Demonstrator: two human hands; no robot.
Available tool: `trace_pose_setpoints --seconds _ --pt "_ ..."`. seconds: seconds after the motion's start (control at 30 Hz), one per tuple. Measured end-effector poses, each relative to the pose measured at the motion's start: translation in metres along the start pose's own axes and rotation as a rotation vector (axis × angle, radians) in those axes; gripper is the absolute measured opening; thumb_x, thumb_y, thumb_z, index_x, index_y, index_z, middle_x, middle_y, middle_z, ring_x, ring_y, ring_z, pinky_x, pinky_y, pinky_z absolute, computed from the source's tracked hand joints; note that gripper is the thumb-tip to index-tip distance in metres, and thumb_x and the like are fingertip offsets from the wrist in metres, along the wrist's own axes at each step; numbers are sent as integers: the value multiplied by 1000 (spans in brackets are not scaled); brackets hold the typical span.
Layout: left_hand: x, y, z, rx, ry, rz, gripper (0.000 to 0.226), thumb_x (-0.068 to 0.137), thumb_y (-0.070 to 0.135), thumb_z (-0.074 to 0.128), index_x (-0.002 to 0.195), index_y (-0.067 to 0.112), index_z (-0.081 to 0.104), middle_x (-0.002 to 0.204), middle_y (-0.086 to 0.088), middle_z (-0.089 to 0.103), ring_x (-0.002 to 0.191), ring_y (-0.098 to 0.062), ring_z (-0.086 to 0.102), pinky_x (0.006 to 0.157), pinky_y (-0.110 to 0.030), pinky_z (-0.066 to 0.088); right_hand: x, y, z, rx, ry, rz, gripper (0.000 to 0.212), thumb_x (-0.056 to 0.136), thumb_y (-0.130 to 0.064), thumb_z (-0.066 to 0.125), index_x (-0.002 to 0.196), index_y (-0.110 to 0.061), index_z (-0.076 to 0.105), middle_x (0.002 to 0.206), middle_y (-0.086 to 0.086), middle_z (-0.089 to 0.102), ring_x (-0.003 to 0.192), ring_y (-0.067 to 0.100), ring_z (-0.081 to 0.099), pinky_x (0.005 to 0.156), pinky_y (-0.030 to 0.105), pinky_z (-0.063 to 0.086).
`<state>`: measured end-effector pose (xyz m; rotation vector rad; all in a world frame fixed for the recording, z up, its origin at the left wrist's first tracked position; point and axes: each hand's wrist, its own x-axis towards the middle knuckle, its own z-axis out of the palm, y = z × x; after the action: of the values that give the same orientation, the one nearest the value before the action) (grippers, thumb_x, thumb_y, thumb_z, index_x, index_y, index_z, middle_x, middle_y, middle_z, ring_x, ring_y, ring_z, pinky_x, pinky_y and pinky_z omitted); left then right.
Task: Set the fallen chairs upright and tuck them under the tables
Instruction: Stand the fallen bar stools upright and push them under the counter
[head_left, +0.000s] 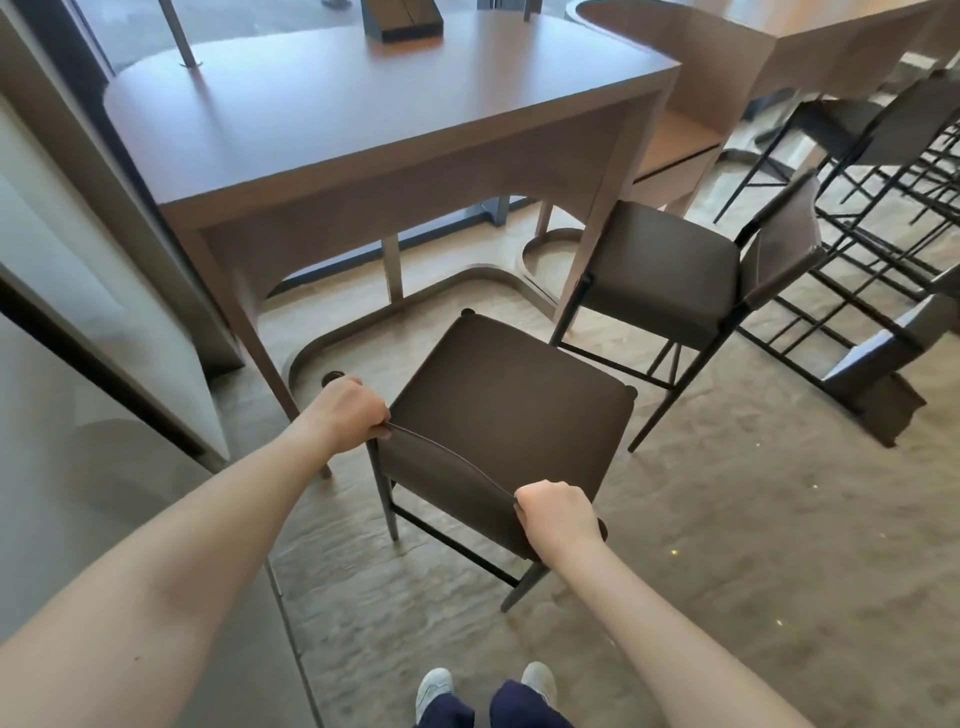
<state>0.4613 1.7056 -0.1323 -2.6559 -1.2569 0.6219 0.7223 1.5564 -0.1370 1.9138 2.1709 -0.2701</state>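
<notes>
Chair (511, 400), dark brown, stands upright on its legs at centre frame, just short of the table (363, 119) that fills the upper left; its seat is not yet under the tabletop. Left hand (345, 413) grips the left end of the backrest's top edge, fingers curled over it. Right hand (558, 514) grips the right end likewise, fingers clenched round the edge. A second chair (670, 270) stands upright at centre right, beside the table's corner leg. Further chairs (883, 130) stand at the upper right by another table (810, 47). One chair (878, 358) lies tipped over at the right edge.
</notes>
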Motion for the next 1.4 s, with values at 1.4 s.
trace_pose_setpoints --seconds 1.4 --pt "-33 46 18 -416 167 -778 32 96 35 53 76 19 72 72 4 70 67 -18 46 68 -25 36 187 51 -70 -397 71 -576 27 95 -13 42 110 -21 63 104 1 69 95 26 65 66 30 37"
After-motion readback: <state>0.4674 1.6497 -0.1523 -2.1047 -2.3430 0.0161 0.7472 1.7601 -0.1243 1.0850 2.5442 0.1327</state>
